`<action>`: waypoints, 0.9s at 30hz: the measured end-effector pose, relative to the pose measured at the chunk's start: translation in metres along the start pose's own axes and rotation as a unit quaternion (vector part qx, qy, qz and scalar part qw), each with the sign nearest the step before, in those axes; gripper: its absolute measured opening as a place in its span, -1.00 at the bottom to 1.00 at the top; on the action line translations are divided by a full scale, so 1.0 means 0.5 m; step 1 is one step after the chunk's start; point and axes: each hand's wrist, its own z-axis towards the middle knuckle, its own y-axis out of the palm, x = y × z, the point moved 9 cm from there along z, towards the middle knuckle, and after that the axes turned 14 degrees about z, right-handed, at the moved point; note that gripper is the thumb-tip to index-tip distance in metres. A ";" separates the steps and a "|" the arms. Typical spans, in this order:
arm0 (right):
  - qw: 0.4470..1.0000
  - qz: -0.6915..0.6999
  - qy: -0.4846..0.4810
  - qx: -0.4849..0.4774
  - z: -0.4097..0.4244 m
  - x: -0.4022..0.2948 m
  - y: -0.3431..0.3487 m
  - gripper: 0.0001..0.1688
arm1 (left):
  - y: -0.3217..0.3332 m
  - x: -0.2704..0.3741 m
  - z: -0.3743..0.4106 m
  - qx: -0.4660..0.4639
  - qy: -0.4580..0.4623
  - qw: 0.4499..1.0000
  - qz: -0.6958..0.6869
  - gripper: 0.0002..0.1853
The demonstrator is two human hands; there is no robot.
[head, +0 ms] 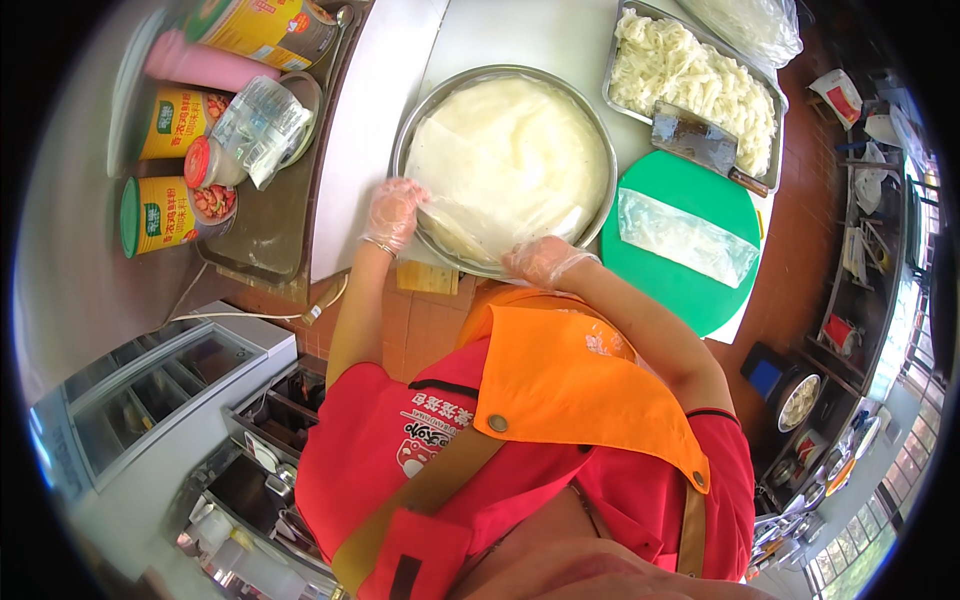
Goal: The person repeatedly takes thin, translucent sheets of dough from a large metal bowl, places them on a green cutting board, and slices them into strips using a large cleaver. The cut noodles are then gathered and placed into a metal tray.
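Note:
A large round metal basin (609, 142) holds stacked pale, thin sheets. My left hand (391, 214), in a clear plastic glove, pinches the edge of the top sheet (465, 180) at the basin's left rim. At the near rim, my gloved right hand (546, 260) has its fingers curled at the sheet's near edge. Right of the basin lies a round green cutting board (660, 300) with a folded, flat translucent piece (686, 236) on it. A cleaver (694, 139) rests across the edge of a metal tray (626, 112) filled with pale cut strips (690, 71).
Seasoning tins (161, 214), a red-lidded jar (214, 163) and a pink container (210, 64) stand at the left on a brown tray (262, 255). A plastic bag (750, 26) lies beyond the strips. A white cable (247, 316) hangs below the left side.

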 end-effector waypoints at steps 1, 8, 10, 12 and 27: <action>1.000 0.007 0.013 -0.003 0.001 -0.007 0.001 -0.68 | 0.014 0.014 -0.017 -0.034 -0.007 0.999 -0.020 -0.54; 0.912 -0.029 0.296 0.283 -0.071 0.201 -0.131 -0.48 | 0.029 0.045 0.113 0.024 0.000 0.999 -0.038 -0.45; 0.915 0.014 0.311 0.257 -0.076 0.239 -0.105 -0.53 | 0.032 0.046 0.176 0.081 0.010 0.994 0.074 -0.49; 0.922 0.045 0.316 0.219 -0.061 0.264 -0.076 -0.57 | 0.054 0.025 0.226 0.032 0.002 0.991 0.132 -0.54; 0.869 0.427 0.211 0.133 0.006 0.173 0.041 -0.29 | 0.039 -0.066 0.169 -0.113 -0.028 0.990 0.081 -0.80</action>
